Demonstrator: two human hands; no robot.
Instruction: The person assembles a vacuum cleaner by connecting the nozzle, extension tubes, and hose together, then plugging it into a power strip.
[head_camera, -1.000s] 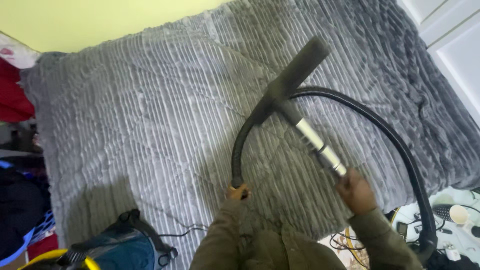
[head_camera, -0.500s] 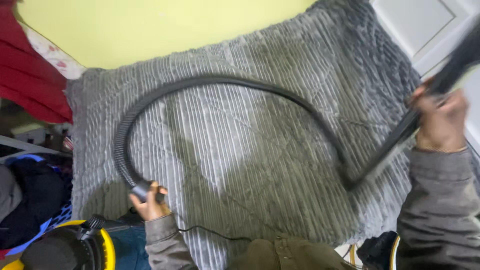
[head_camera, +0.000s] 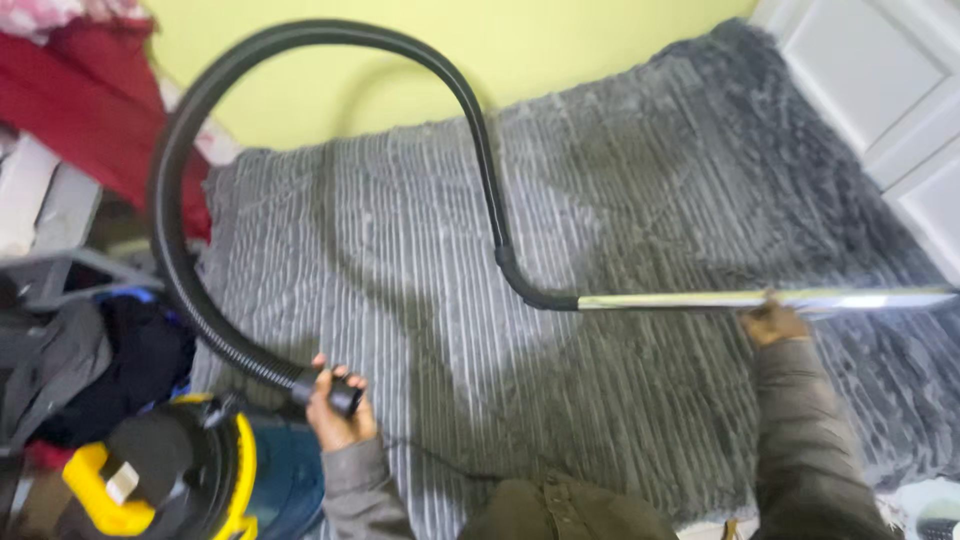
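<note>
Left hand (head_camera: 335, 405): closed around the black end cuff (head_camera: 343, 393) of the hose, low in the view, just above the vacuum canister.
Right hand (head_camera: 773, 324): gripping the metal wand (head_camera: 760, 299) from below, fingers wrapped on the tube; the grip is partly blurred.
Hands, spacing: well apart, one at each end of the hose-and-wand assembly.
Hose (head_camera: 190, 130): one black ribbed hose. It rises from the left hand, loops high over the left side of the bed, arcs across in front of the yellow wall (head_camera: 560, 40), then drops to a curved black elbow (head_camera: 520, 285) that joins the wand.
Wand position: one chrome tube, roughly level, running from the elbow to the right edge of the view, above the blanket. Whether it touches the blanket cannot be told.
Vacuum canister (head_camera: 200, 480): one unit, yellow and black top with a blue body, at the lower left, just beside the left hand.
Bed cover: one grey ribbed plush blanket (head_camera: 600, 420), spread beneath hose and wand.
Surroundings: red fabric (head_camera: 90, 110) at upper left; white panelled door (head_camera: 880, 80) at upper right.
</note>
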